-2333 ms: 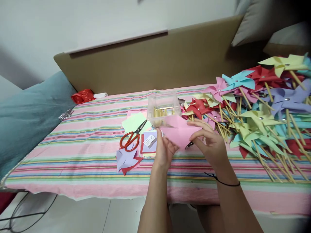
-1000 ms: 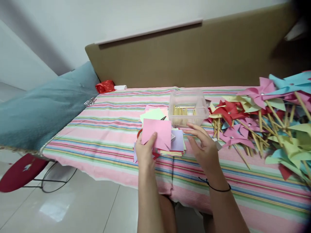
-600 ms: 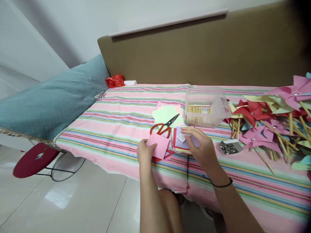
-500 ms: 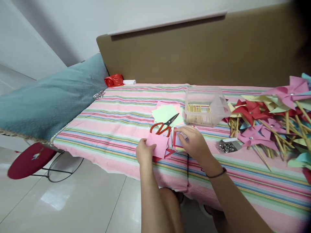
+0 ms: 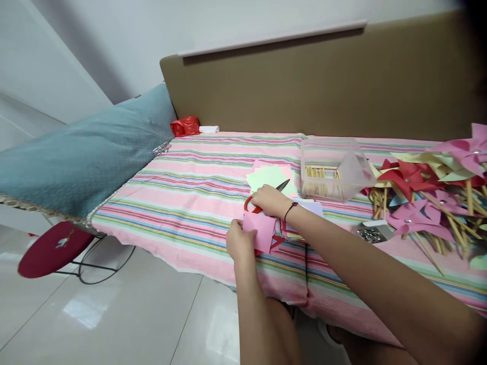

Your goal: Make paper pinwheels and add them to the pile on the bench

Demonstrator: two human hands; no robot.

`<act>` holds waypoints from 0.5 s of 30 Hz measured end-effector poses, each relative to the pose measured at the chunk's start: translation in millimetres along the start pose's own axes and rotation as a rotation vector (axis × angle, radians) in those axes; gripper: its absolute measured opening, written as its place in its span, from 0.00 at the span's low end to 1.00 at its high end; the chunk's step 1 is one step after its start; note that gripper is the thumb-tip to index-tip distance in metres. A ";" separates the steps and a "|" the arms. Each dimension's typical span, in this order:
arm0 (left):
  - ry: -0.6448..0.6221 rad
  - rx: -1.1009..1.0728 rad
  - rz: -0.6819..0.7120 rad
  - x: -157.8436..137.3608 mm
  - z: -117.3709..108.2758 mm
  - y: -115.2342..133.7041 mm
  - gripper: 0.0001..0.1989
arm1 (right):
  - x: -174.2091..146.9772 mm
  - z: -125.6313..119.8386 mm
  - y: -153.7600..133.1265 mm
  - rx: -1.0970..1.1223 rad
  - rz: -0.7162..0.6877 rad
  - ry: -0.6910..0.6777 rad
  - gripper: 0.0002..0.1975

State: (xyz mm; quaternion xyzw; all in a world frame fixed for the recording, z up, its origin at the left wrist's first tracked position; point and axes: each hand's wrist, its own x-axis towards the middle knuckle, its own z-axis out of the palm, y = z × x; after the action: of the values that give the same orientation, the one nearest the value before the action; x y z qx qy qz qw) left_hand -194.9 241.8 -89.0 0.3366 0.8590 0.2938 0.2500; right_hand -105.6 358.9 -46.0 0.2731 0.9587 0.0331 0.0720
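Since the head view is all we've got, here's what we see in it. Our left hand (image 5: 240, 242) has a pink paper (image 5: 258, 231) pinched at its left edge, thumb on top and fingers underneath, low over the striped cloth (image 5: 182, 218). Our right hand (image 5: 271, 201) is just beyond that paper, fingers bent down at the red handles of the scissors (image 5: 282, 185). The palm covers most of them, so we can't tell if the fingers have closed around the loops or are only touching. The blades poke out past the knuckles, over the pale green sheets (image 5: 268, 176).

Handling-wise, we'd guess the paper is super light, a bit stiff but easy to crease, so a soft pinch near an edge like this looks right. The scissors are probably rigid with some heft, and the loops seem the sensible place to grab, well clear of the blades.

Around us: a paper stack (image 5: 314, 208) partly under our right wrist, a clear box (image 5: 361, 172) of short sticks (image 5: 315, 173) off to the right of that hand, then metal pins (image 5: 370, 235) and a heap of pinwheels (image 5: 409, 221) farther right.
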 end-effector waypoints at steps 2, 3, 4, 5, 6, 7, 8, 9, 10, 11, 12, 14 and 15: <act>0.000 -0.005 -0.006 0.3 0.3 -0.6 0.15 | 2.5 -5.9 3.9 -0.012 0.010 -0.020 0.09; -0.004 -0.008 -0.009 0.2 0.1 -0.4 0.16 | 3.1 -9.0 6.7 -0.015 0.018 -0.023 0.08; -0.008 -0.009 -0.013 0.1 -0.3 0.1 0.16 | 3.4 -12.0 9.8 -0.017 0.024 -0.022 0.09; -0.011 -0.009 -0.017 -0.2 -0.8 0.8 0.17 | 3.4 -14.7 12.9 -0.017 0.029 -0.020 0.09; -0.012 -0.005 -0.021 -0.8 -1.3 1.8 0.17 | 3.0 -17.0 15.8 -0.018 0.031 -0.018 0.10; -0.012 0.000 -0.026 -1.6 -1.8 2.9 0.17 | 2.3 -18.9 18.2 -0.017 0.031 -0.016 0.11; -0.009 0.007 -0.031 -2.6 -2.3 4.3 0.17 | 1.4 -20.3 20.0 -0.015 0.031 -0.014 0.12; -0.001 0.014 -0.036 -3.8 -2.8 5.9 0.18 | 0.5 -21.3 20.9 -0.013 0.029 -0.012 0.13; 0.010 0.023 -0.040 -5.2 -3.2 7.6 0.19 | -0.4 -21.8 20.9 -0.010 0.028 -0.012 0.13; 0.025 0.031 -0.041 -6.8 -3.7 9.2 0.21 | -1.1 -21.8 19.9 -0.005 0.024 -0.011 0.14; 0.043 0.040 -0.039 -8.3 -4.2 10.8 0.23 | -1.6 -21.0 17.9 -0.001 0.020 -0.012 0.14; 0.081 0.058 -0.027 -11.0 -5.2 13.0 0.26 | -1.8 -17.3 11.4 0.009 0.005 -0.016 0.12; 0.097 0.066 -0.020 -11.8 -5.6 13.3 0.27 | -1.6 -14.5 7.3 0.014 -0.004 -0.018 0.11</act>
State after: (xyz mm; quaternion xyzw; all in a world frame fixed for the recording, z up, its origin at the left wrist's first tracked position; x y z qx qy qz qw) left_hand -185.0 239.3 -73.4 0.3216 0.8826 0.2788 0.1995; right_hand -102.7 363.9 -30.8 0.2721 0.9587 0.0236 0.0789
